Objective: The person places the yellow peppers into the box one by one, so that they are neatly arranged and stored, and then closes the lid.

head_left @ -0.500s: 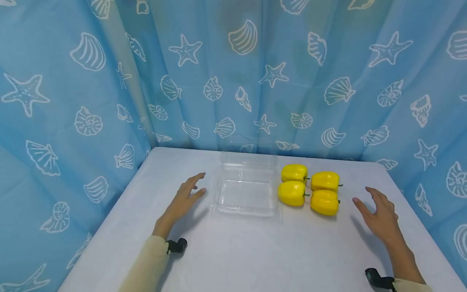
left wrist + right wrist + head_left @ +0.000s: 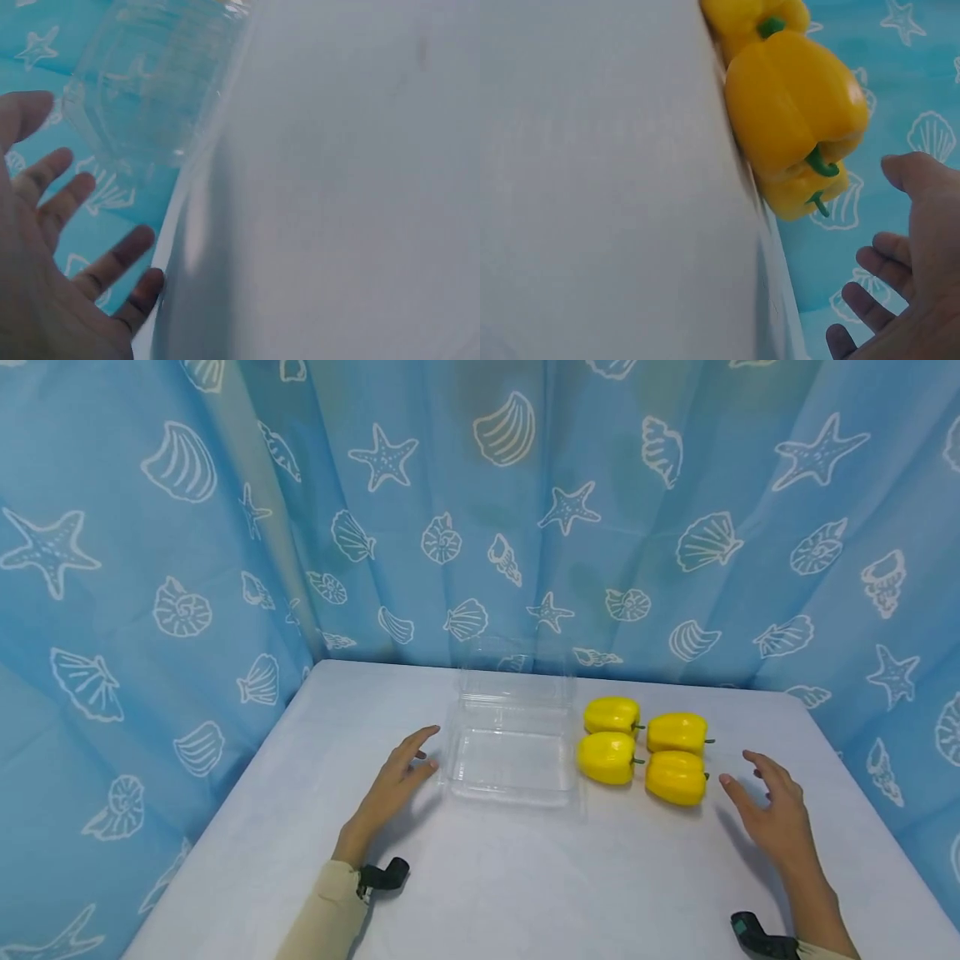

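A clear plastic clamshell box (image 2: pixel 513 793) lies with its lid (image 2: pixel 517 689) raised at the back, in the middle of the table. Several yellow bell peppers (image 2: pixel 606 758) are grouped just right of it, stems pointing right. My left hand (image 2: pixel 393 785) hovers at the box's left side, fingers spread and holding nothing; the left wrist view shows the box (image 2: pixel 150 82) beyond the fingertips. Right of the peppers, my right hand (image 2: pixel 776 814) is held with fingers loosely extended and nothing in it. In the right wrist view the nearest pepper (image 2: pixel 795 105) is apart from the thumb.
A white-covered table (image 2: pixel 525 885) carries everything. Blue curtains (image 2: pixel 420 568) with white shell and starfish prints hang behind and at both sides. A black wrist camera (image 2: pixel 386 874) is strapped to the left wrist, another black camera (image 2: pixel 757 935) to the right.
My left hand has moved right, closer to the box. My right hand has shifted slightly left, towards the peppers. The box and peppers stay in place on the table.
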A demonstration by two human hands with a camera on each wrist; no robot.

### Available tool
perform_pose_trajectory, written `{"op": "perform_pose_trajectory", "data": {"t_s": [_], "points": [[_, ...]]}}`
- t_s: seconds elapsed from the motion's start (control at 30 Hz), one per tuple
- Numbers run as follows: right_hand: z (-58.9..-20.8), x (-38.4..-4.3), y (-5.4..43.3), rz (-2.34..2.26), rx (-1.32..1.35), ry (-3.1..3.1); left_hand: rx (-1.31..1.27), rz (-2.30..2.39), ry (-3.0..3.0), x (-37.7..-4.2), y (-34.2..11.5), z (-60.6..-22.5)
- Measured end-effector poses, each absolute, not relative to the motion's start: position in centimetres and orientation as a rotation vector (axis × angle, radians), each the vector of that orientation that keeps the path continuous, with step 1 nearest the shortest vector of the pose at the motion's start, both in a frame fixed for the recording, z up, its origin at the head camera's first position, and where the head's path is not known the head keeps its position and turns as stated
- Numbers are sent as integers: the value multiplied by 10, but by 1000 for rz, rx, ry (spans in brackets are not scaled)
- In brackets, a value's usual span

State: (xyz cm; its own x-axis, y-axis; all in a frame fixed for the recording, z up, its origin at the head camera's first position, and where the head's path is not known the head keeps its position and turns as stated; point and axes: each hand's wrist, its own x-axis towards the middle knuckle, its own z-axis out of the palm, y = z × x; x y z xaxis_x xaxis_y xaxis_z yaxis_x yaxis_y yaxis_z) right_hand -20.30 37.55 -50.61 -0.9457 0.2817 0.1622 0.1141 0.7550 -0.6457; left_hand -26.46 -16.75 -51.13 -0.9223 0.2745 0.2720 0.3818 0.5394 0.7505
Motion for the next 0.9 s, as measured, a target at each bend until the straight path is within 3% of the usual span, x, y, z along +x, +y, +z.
{"op": "perform_pose_trajectory", "data": {"t_s": [0.47,0.9], "points": [[-503,-202,363,985,-99,-2650,-738,-1278,-2570,-256,-167,-518],[-512,-202,360,996,12,-2641,-740,-1251,-2631,-256,-166,-516]]}}
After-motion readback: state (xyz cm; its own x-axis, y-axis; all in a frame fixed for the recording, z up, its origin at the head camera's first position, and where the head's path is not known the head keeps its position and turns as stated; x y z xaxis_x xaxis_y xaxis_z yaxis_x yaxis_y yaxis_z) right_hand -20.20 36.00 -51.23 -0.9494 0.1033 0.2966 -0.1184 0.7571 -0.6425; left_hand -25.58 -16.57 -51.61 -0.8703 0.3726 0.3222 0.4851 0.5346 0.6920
